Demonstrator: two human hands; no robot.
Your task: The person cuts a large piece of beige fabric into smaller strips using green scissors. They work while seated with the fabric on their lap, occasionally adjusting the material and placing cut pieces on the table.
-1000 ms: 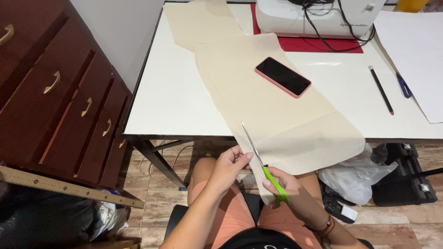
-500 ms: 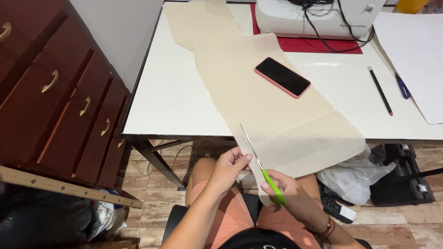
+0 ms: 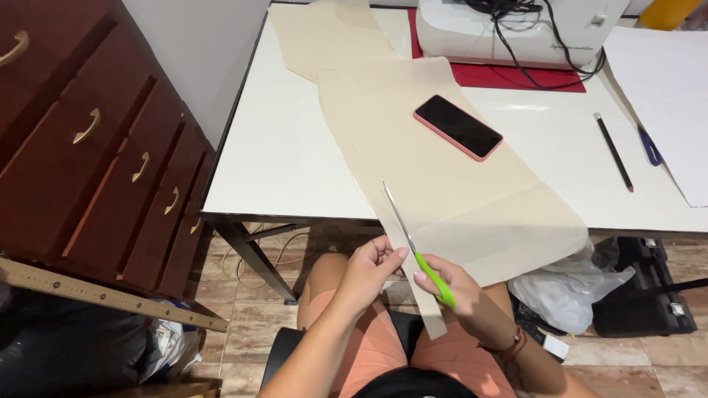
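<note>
Right hand (image 3: 450,284) is wrapped around the green handles of the scissors (image 3: 413,247), fingers closed through the loops, blades pointing up and away toward the white table (image 3: 295,162). The blades sit against the near edge of the beige pattern paper (image 3: 435,177), which lies across the table and spills over its front edge toward the lap. Left hand (image 3: 369,269) pinches the narrow strip of that paper just left of the blades, thumb and fingertips pressed together on it, touching the sheet right beside the steel. Count around the table: one pair of scissors, one pink-cased phone (image 3: 458,127) lying on the paper, one dark pencil (image 3: 613,152) on the bare tabletop to the right, one white sewing machine (image 3: 516,29) at the far edge, a second beige sheet (image 3: 324,37) at the far left corner
</note>
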